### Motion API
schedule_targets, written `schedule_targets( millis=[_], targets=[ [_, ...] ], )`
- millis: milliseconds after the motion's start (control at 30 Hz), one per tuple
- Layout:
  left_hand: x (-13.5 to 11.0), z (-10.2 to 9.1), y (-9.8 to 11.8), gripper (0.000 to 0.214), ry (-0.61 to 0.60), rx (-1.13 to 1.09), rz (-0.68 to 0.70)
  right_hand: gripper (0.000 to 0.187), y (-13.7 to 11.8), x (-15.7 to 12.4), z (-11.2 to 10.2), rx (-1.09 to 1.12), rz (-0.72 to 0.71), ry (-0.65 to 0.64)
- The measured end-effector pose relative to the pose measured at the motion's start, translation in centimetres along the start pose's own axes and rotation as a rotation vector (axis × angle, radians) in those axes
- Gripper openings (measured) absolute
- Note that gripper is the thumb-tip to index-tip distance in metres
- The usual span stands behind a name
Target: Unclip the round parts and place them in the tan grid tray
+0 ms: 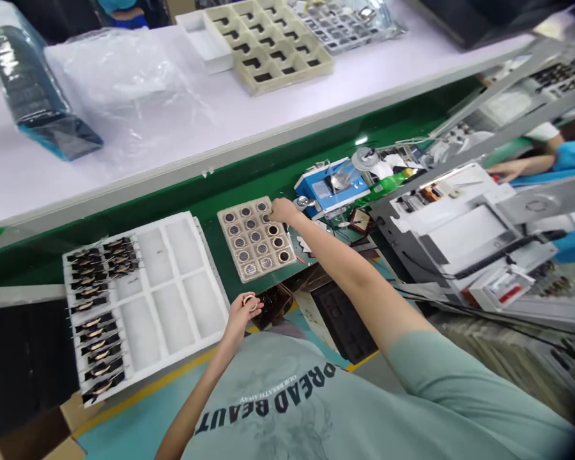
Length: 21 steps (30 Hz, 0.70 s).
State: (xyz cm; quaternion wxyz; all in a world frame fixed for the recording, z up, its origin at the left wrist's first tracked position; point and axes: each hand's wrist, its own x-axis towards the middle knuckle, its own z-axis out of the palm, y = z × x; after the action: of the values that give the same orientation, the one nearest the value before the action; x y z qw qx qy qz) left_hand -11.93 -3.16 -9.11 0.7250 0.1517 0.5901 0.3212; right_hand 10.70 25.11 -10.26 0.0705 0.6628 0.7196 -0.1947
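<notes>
My right hand (282, 209) reaches out over the far right corner of a beige tray (255, 239) that holds several round ring-shaped parts. Its fingers are curled onto the tray, and what they pinch is hidden. My left hand (242, 311) stays close to my body, below the tray, closed around a small round part (252, 300). A white foam tray (148, 287) lies left of my left hand, with several dark and copper parts in its left compartments.
A green belt (278, 172) runs behind the trays, and a white shelf (138, 134) above it carries plastic bags and beige trays. A blue fixture (330, 185) and grey machines stand to the right. Another person's arm (522, 167) shows far right.
</notes>
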Motion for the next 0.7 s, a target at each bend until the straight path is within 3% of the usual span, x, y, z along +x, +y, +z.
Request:
schedule_targets(
  millis=[100,200,400,567,633,700],
  targets=[
    [-0.2,-2.1,0.4,0.024,0.061,-0.049,-0.008,0.043,-1.1,1.7,1.1,-0.063,0.011,-0.039],
    [-0.1,-3.7,0.9,0.026,0.095,-0.089,0.002,0.043,-1.7,1.6,2.8,-0.053,0.052,-0.036],
    [-0.1,-4.9,1.8,0.024,0.109,-0.129,0.036,0.036,-1.3,-1.3,5.0,0.253,0.171,0.145],
    [0.5,-3.9,3.1,0.025,0.144,-0.124,0.088,0.045,-3.3,-6.8,5.9,0.611,0.138,0.277],
    [1.2,-2.9,4.0,0.031,0.17,-0.093,0.137,0.045,-5.3,-10.5,6.5,0.668,0.046,0.229],
    [1.9,-1.8,5.0,0.04,0.179,-0.074,0.179,0.054,-7.3,-14.3,7.1,0.711,-0.153,0.139]
  ],
)
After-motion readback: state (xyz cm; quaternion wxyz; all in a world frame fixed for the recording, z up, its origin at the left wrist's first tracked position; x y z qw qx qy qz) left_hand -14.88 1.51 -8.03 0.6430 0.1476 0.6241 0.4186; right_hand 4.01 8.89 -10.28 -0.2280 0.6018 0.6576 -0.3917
